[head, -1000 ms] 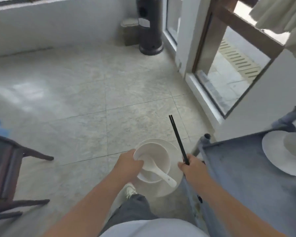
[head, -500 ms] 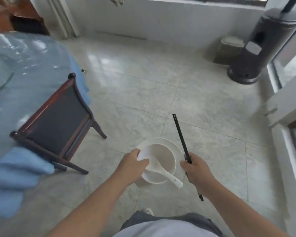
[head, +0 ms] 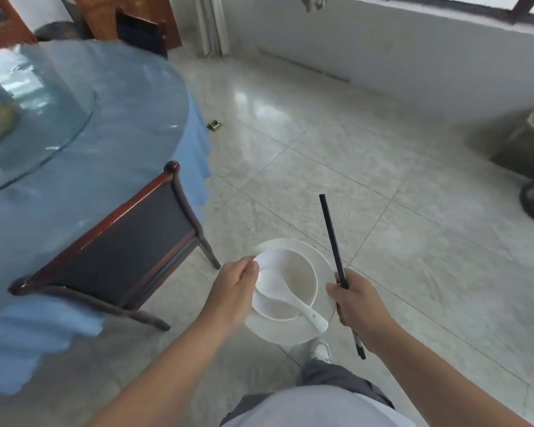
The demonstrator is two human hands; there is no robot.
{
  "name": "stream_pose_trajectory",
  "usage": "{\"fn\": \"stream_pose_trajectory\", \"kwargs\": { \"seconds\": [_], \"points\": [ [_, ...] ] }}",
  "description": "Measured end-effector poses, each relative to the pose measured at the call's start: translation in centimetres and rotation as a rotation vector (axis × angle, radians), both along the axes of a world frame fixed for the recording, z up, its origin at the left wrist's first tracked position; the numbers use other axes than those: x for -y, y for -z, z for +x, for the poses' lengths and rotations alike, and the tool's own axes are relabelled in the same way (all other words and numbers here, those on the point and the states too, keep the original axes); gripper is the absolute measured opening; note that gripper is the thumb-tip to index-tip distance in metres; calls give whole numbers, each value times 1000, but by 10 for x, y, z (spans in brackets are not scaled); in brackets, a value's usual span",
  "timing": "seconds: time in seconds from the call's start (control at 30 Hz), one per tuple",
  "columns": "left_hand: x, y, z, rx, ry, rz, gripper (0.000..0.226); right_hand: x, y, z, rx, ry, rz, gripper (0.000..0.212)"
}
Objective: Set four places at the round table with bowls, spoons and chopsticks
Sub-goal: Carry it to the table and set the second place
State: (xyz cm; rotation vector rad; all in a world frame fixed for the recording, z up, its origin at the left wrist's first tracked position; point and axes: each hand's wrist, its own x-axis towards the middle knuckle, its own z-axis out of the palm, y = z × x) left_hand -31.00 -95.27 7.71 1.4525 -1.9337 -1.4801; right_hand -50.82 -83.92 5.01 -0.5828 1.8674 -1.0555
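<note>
View has swung left since the earlier frame: we now see more of the round table (head: 84, 124) and chair (head: 127, 238). Our left hand (head: 233, 292) grips 1 white bowl (head: 293, 272) with spoon (head: 285, 292) inside, on a plate (head: 321, 257). Right hand (head: 356, 302) clasps black chopsticks (head: 332, 238), held over the floor (head: 383, 180).

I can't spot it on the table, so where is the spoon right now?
In the head view, the white spoon lies in the bowl carried on a plate by the left hand, right of the chair.
</note>
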Motion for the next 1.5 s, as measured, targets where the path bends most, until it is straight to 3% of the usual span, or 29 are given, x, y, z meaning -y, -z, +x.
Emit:
{"fn": "stream_pose_trajectory", "kwargs": {
  "seconds": [0.13, 0.37, 0.43, 0.6, 0.97, 1.2, 1.4, 1.5],
  "points": [
    [58, -5, -50, -7, -106, 21, 26, 76, -14, -61, -25, -117, 5, 12],
    [177, -8, -116, -31, -210, -18, 37, 223, -20, -136, -13, -222, 35, 13],
    [223, -1, -133, -21, -222, -53, 43, 270, -11, -153, -2, -230, 36, 14],
    [351, 14, -171, 11, -226, -88, 35, 395, -3, -191, 31, -227, 0, 13],
    [610, -7, -252, 10, -260, -62, 32, 661, -15, -278, 87, -281, -52, 15],
    [761, 4, -305, -11, -497, -71, 32, 860, -9, -339, 129, -469, -60, 14],
    [872, -4, -313, 13, -713, -64, 30, 1014, -24, -346, 141, -681, -6, 17],
    [907, -3, -306, 3, -778, -108, 45, 1066, -32, -334, 148, -733, -12, 17]
  ]
}}
